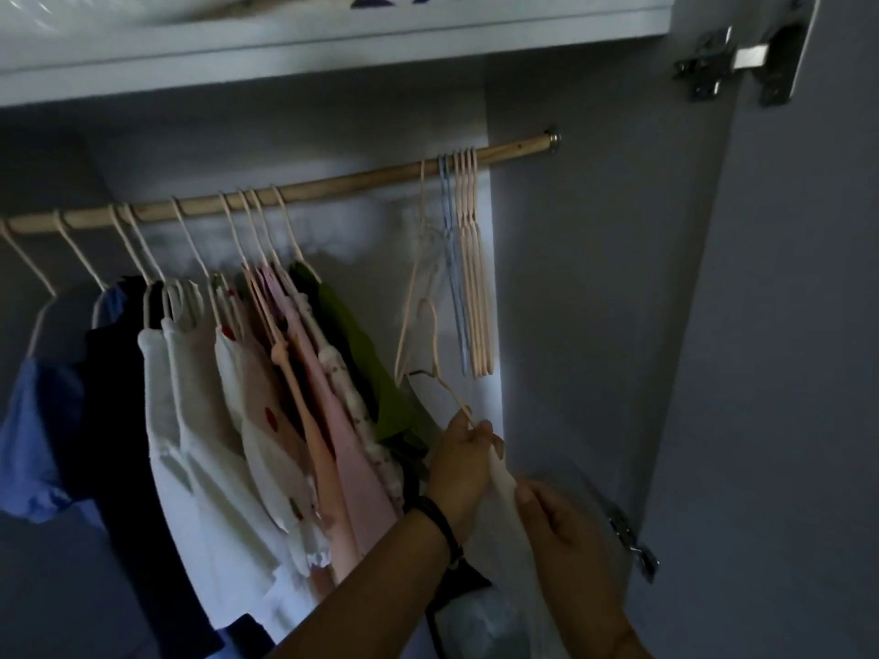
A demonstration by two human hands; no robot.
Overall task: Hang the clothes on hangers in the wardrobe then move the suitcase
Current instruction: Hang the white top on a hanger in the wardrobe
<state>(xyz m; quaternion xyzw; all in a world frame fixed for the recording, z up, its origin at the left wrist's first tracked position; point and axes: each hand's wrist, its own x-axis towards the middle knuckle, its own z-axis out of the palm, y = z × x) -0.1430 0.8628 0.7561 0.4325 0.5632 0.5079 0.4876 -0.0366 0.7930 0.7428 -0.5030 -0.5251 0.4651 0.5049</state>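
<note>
Inside the wardrobe a wooden rail (333, 185) carries several hung clothes (266, 401) on the left and several empty hangers (468, 259) bunched at its right end. My left hand (459, 468) grips the neck of a pink hanger (435, 344) together with the top of a white garment (509, 525). The hanger's hook points up, well below the rail. My right hand (566, 535) holds the white garment just below and to the right. The suitcase is out of view.
A white shelf (304, 49) runs above the rail. The wardrobe's right side wall (594, 278) and its open door with metal hinges (723, 59) stand at the right. A green garment (361, 344) hangs nearest my left hand.
</note>
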